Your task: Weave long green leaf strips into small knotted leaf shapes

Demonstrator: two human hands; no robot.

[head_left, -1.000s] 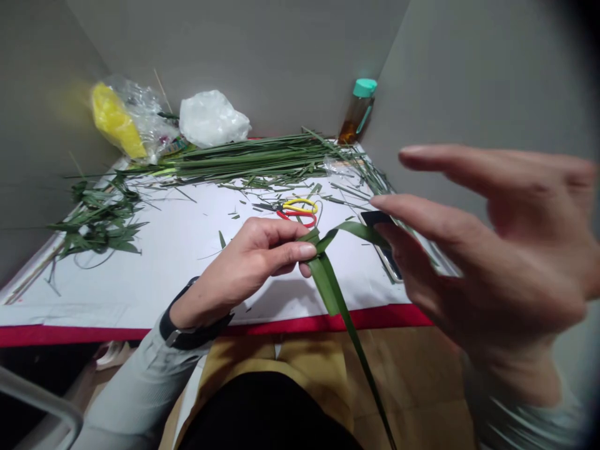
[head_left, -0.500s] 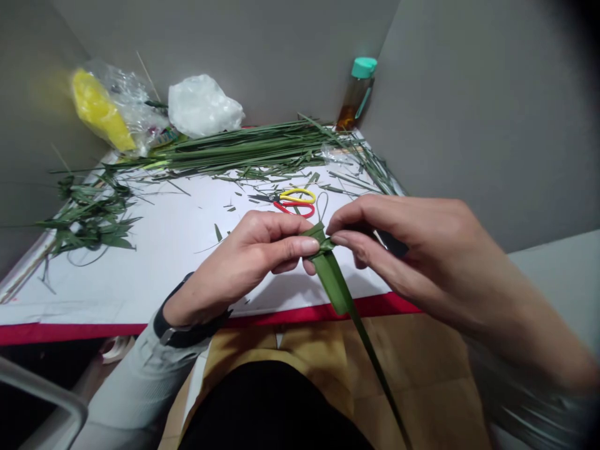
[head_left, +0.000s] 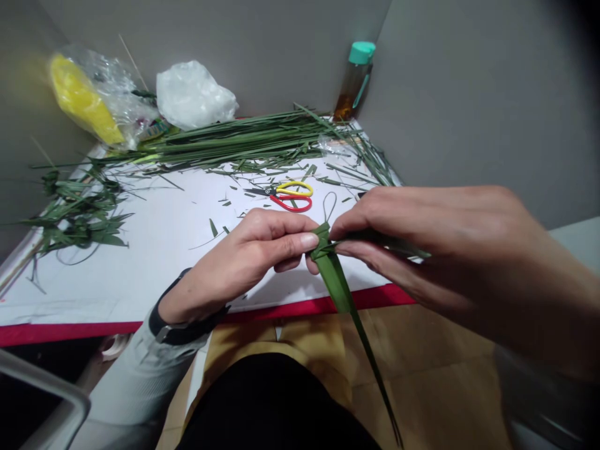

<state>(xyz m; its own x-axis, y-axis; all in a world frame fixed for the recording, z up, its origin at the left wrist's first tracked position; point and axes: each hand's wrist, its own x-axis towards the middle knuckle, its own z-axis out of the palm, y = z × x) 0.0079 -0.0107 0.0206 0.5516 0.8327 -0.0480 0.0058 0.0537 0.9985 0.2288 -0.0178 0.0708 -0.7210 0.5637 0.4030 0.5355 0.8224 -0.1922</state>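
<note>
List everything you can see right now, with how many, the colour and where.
folded leaf: one, green, between the hands
scissors: one pair, yellow and red handles, mid-table
long leaves: many, green, table's back
leaf scraps: many, green, around scissors
leafy pile: one, green, table's left
clear bag: one, yellow contents, back left
white bag: one, back, right of clear bag
bottle: one, teal cap, back right
table: one, white top, red edge, centre
metal bar: one, grey, lower left
walls: at least two, grey, around table
floor: tan, below
wristband: one, black, left wrist
left hand, right hand: one each, bare, at the folded leaf
</note>
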